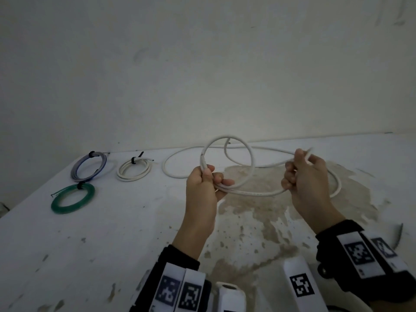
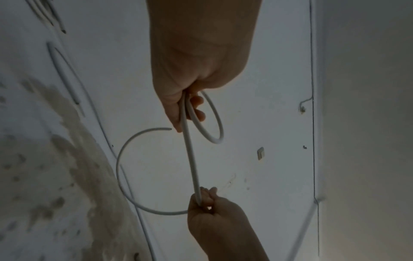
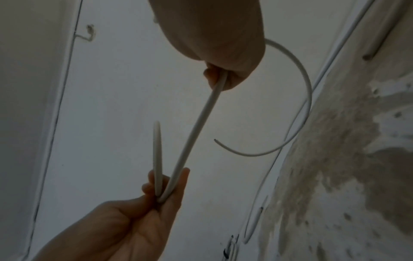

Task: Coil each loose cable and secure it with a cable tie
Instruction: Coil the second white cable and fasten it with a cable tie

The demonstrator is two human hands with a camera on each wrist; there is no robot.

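Three tied coils (image 1: 85,174) lie well apart to my left on the table (image 1: 101,233), while my left hand (image 1: 203,188) grips the white cable (image 1: 254,194) where its first loop (image 1: 227,154) closes. My right hand (image 1: 308,181) pinches the same cable to the right, so the span runs level between them. I judge the slack beyond my right hand must swing leftward to the loop.
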